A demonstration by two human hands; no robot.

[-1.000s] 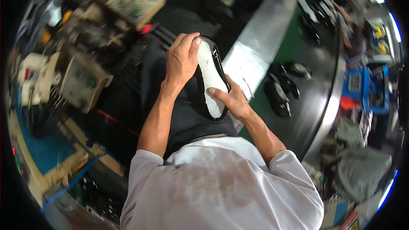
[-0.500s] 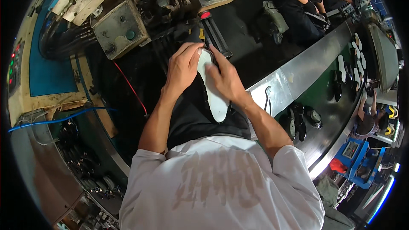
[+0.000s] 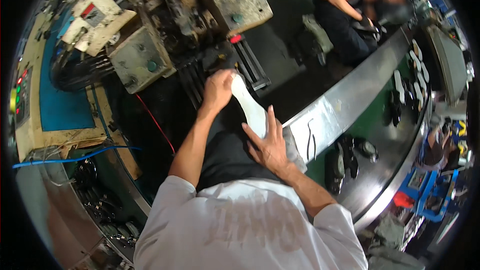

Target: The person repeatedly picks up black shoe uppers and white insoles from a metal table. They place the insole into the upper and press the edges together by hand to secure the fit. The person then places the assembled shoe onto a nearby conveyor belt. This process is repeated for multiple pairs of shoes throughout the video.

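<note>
Over my lap lies a black shoe with its long white bottom face (image 3: 248,101) turned up; the dark upper is mostly lost against the dark background. My left hand (image 3: 218,90) is closed round the toe end, fingertips bent over its edge. At the heel end, my right hand (image 3: 270,147) straddles the shoe, thumb on one side and fingers on the other, with the index finger stretched out. Beside my right forearm, dark-handled pincers (image 3: 312,140) rest on the shiny metal ledge (image 3: 330,112).
Ahead stands a grimy machine with control boxes (image 3: 141,60) and a red knob (image 3: 235,39). Right of me, a green conveyor (image 3: 367,112) carries dark shoes (image 3: 350,155) and white-bottomed ones (image 3: 399,85). A co-worker (image 3: 345,15) sits far right. A blue hose (image 3: 75,158) crosses at left.
My right hand has slid from beside the toe down to the heel end, its fingers spreading. My left hand stays at the toe. The whole view has shifted slightly.
</note>
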